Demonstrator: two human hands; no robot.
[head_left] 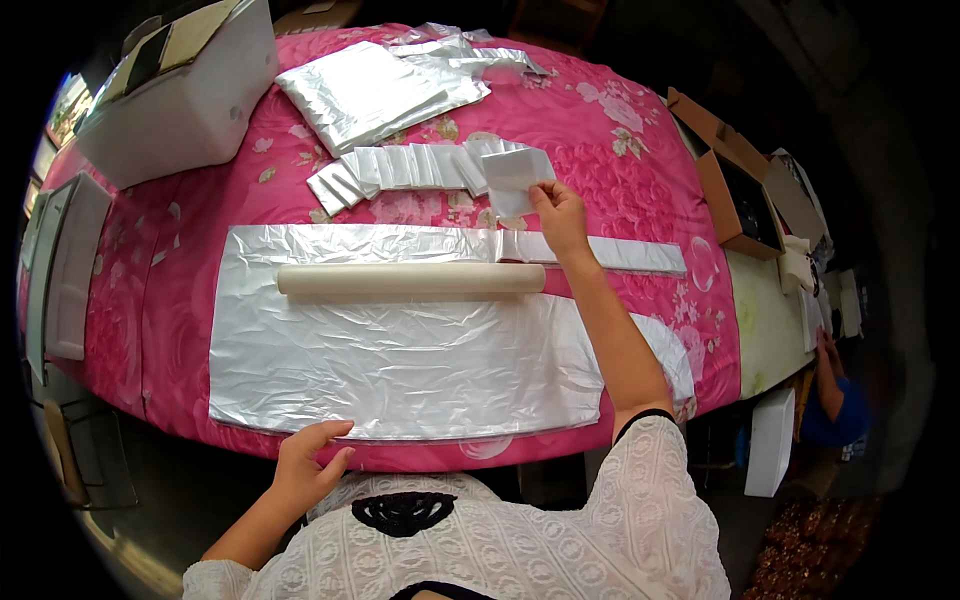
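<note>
Right hand (562, 218) pinching a pale flat packet (512, 176) by its right edge, folded silver packets (415, 167) crowding just left, pale roll (410, 279) between the hands atop silver sheeting (400, 360), pink cloth (632, 215) stretching rightward, left hand (308, 466) loosely spread at sheeting's near edge

A roll (410, 279) lies on sheets (400, 360) on the counter (640, 180), a row of packets (415, 167) behind it, a stack (360, 95) farther back, a box (190, 120) back left and a carton (735, 210) right.
</note>
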